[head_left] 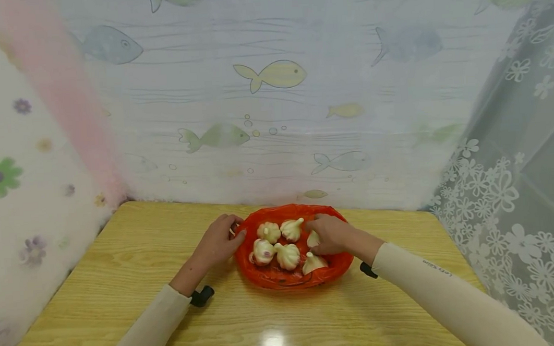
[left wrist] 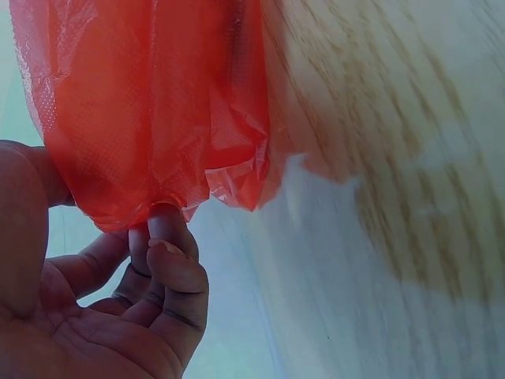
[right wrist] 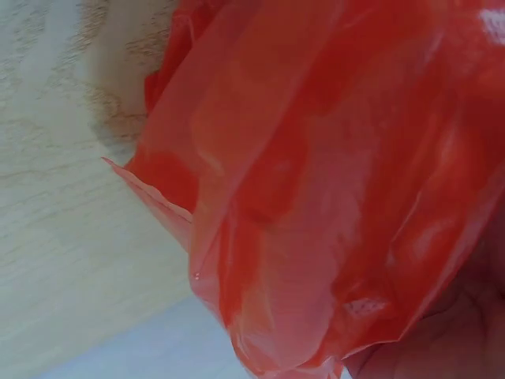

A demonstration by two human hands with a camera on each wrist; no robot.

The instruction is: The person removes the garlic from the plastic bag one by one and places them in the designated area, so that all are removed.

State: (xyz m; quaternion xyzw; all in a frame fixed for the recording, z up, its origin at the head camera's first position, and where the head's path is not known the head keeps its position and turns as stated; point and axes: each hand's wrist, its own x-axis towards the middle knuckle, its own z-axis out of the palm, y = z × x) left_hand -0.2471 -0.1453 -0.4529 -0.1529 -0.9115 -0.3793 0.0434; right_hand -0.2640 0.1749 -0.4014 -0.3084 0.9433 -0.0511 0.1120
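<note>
A red plastic bag (head_left: pixel 282 281), its mouth spread wide, sits on the table with several whitish garlic bulbs (head_left: pixel 288 256) inside. At its left side my left hand (head_left: pixel 219 240) pinches the rim; the left wrist view shows the thumb and fingers (left wrist: pixel 175 268) on either side of the red film (left wrist: pixel 142 110). My right hand (head_left: pixel 329 234) reaches over the right rim into the bag, its thumb and fingers around a garlic bulb (head_left: pixel 313 239). Another bulb (head_left: pixel 314 263) lies just below that hand. In the right wrist view the bag wall (right wrist: pixel 300 181) hides the fingers.
The bag rests on a light wood-grain table (head_left: pixel 275 324). Behind it hangs a pale curtain (head_left: pixel 275 141) printed with fish. A flower-patterned sheet (head_left: pixel 529 233) borders the right side, and a flowered wall covering (head_left: pixel 33 180) the left.
</note>
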